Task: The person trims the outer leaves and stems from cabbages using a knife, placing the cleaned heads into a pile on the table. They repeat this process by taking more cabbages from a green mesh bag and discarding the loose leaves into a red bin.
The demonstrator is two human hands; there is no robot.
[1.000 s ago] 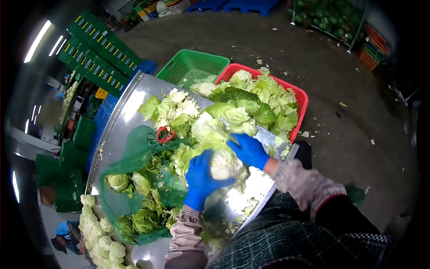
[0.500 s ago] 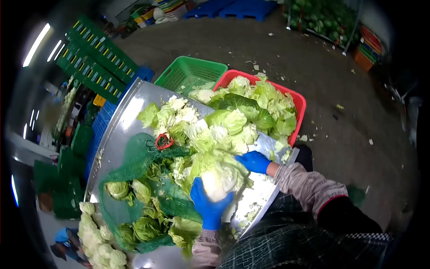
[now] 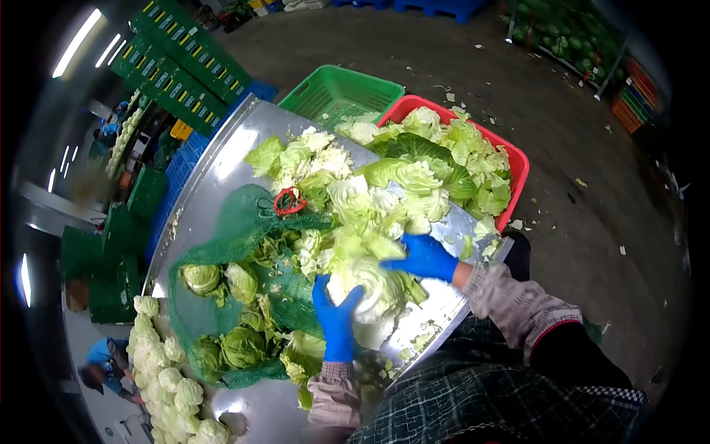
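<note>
A pale cabbage (image 3: 370, 288) with loose outer leaves rests on the metal table. My left hand (image 3: 336, 314), in a blue glove, is against its near left side, thumb and fingers spread. At its upper right, my right hand (image 3: 421, 259), also blue-gloved, touches the outer leaves with its fingers stretched out. Beyond the cabbage lies a heap of loose leaves (image 3: 399, 189). To the left, a green mesh bag (image 3: 237, 211) with a red tie (image 3: 288, 201) lies open around several cabbages (image 3: 242, 346).
A red crate (image 3: 521, 174) full of leaves and a green crate (image 3: 347, 85) stand past the table's far edge. Pale cabbages (image 3: 168, 381) are piled at the lower left, near another person (image 3: 111, 362). Green crates (image 3: 174, 66) are stacked at the upper left.
The view has shifted, so the table and crates appear lower right or higher. The cabbage has turned between my hands, showing a leafier side, and my right hand has moved over its upper leaves.
</note>
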